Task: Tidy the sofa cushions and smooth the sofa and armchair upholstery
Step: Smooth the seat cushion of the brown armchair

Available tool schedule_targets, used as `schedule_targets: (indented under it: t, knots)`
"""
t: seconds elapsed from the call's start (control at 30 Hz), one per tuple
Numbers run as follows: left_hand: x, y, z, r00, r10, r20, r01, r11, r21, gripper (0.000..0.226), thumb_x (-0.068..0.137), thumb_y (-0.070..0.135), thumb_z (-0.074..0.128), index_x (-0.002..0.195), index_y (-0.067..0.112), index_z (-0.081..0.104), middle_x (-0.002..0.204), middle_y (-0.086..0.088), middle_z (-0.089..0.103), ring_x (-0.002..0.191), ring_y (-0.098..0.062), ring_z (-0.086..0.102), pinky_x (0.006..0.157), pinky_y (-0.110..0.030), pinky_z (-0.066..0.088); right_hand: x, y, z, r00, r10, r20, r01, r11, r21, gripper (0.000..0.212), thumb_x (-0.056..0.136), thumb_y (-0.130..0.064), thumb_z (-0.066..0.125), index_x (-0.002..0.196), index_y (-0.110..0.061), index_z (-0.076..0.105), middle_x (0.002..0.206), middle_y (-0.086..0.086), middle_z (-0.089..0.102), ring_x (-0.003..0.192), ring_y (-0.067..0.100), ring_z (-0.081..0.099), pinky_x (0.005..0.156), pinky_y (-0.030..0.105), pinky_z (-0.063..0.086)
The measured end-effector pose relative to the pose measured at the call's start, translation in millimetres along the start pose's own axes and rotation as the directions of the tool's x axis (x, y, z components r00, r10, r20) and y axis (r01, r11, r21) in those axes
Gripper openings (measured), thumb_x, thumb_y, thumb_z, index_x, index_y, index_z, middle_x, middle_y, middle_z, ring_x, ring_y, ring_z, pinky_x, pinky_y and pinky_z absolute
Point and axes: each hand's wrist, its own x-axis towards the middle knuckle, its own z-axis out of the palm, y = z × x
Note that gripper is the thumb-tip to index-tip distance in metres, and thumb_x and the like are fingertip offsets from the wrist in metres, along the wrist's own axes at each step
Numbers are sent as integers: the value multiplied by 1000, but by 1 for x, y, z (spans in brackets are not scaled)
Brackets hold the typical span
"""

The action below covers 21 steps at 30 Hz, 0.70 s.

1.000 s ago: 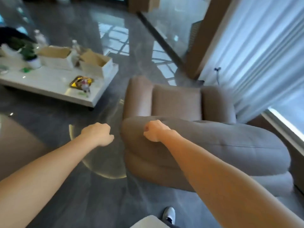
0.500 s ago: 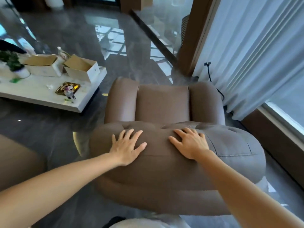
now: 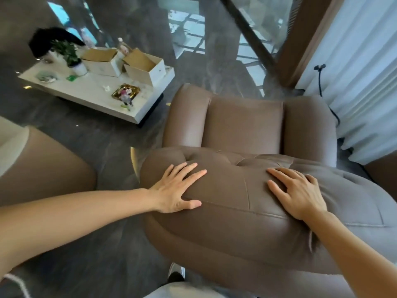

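A brown padded armchair point(image 3: 242, 123) fills the middle of the head view, seen from behind its backrest. My left hand point(image 3: 178, 190) lies flat on the left part of the backrest top, fingers spread. My right hand point(image 3: 297, 192) lies flat on the right part of the same cushion, fingers apart. Both palms press on the upholstery and hold nothing. A brown sofa arm point(image 3: 43, 168) shows at the left edge.
A low white coffee table point(image 3: 137, 114) stands to the front left with two open boxes point(image 3: 141, 67), a small potted plant point(image 3: 71, 57) and a gold tray point(image 3: 125, 93). White curtains point(image 3: 361, 72) and a black cable point(image 3: 320, 82) hang at the right. Glossy dark floor lies around.
My hands went from fists in the air to open palms laid on the armchair backrest. Since then they have slid a little further apart, and my view has moved closer.
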Motion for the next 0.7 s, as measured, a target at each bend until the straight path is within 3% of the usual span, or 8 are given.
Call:
schedule_targets:
  t: [0.33, 0.7]
  knots:
    - [15, 72, 18, 976, -173, -134, 170, 985, -31, 85, 80, 79, 32, 153, 46, 4, 165, 5, 10, 152, -23, 8, 121, -53, 12, 24, 69, -13, 991, -126, 44, 126, 992, 14, 66, 87, -75, 18, 135, -42, 51, 139, -11, 53, 130, 19, 43, 106, 54, 28]
    - [34, 165, 46, 942, -303, -144, 287, 950, -121, 88, 76, 87, 20, 153, 46, 3, 166, 5, 9, 152, -23, 6, 121, -54, 10, 29, 148, -30, 968, -238, 84, 237, 971, 24, 64, 87, -74, 21, 134, -42, 52, 137, -11, 53, 128, 18, 44, 106, 49, 26]
